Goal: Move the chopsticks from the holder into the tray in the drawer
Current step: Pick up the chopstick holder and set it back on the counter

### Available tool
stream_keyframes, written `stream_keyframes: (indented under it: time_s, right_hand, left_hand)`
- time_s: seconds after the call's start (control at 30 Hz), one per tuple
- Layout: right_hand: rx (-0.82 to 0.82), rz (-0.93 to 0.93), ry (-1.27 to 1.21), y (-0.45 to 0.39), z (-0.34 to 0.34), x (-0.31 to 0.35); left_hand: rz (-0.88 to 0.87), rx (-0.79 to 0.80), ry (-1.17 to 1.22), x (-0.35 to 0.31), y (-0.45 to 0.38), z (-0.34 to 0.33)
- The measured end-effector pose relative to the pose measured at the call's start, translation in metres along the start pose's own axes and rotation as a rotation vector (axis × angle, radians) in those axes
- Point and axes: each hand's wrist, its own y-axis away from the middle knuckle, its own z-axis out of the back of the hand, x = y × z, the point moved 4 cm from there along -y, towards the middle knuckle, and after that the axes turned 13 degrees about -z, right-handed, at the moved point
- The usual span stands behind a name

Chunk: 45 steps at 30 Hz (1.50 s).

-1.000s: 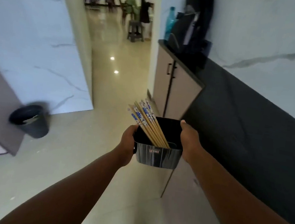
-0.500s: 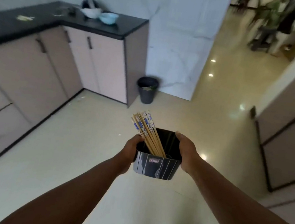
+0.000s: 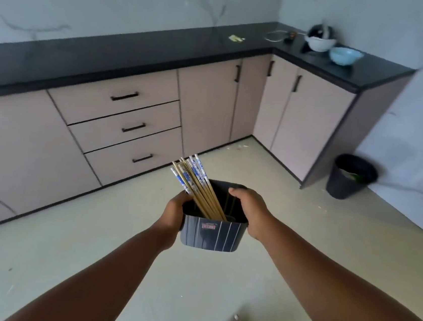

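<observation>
Both arms reach forward, held out over the floor. The left hand grips the left side of the holder and the right hand grips its right side, thumb hooked over the rim. The chopsticks stand in the holder, leaning left and away. Beyond are three closed drawers under a black counter, with a bin at right.

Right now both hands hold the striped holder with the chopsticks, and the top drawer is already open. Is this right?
Not quite. In the head view the top drawer is closed. Both the left hand and right hand do hold the striped holder with the chopsticks.
</observation>
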Motion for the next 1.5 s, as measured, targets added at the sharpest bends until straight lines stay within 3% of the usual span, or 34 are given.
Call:
stream_keyframes:
  time_s: [0.5, 1.13, 1.5]
  right_hand:
    - [0.258, 0.015, 0.212, -0.136, -0.156, 0.165]
    - [0.321, 0.105, 0.208, -0.232, -0.427, 0.355]
    - [0.419, 0.132, 0.241, -0.321, -0.531, 0.464]
  left_hand:
    - [-0.02, -0.33, 0.113, -0.048, -0.153, 0.12]
    - [-0.137, -0.429, 0.038, -0.129, -0.357, 0.385]
    - [-0.123, -0.527, 0.05, -0.156, -0.481, 0.469]
